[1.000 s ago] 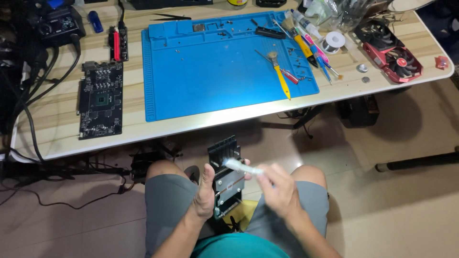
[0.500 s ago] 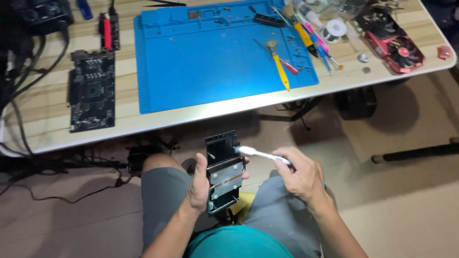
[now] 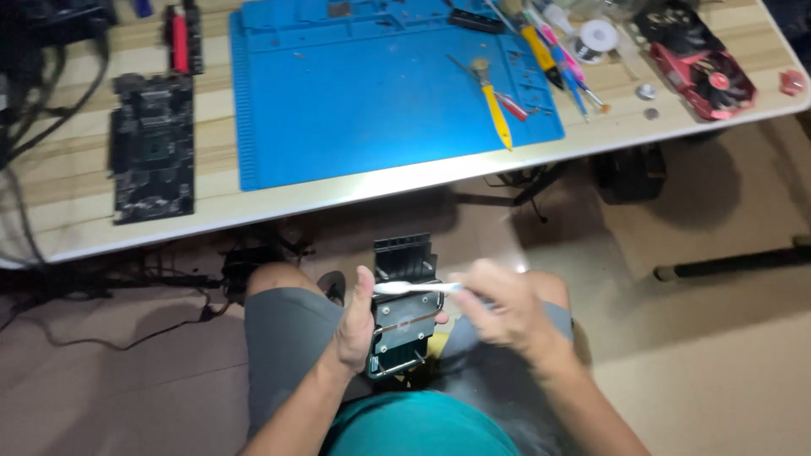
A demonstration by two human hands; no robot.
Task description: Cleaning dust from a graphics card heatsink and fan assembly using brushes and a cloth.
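Heatsink [image 3: 404,317] in left hand [image 3: 355,325]; right hand [image 3: 498,304] holds white brush [image 3: 414,288] across it.

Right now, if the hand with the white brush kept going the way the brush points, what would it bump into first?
The right hand points its white brush toward the person's left. The brush head already lies across the black heatsink, so it would probably meet the left hand next, at the thumb gripping the heatsink's edge. Depth is hard to judge.
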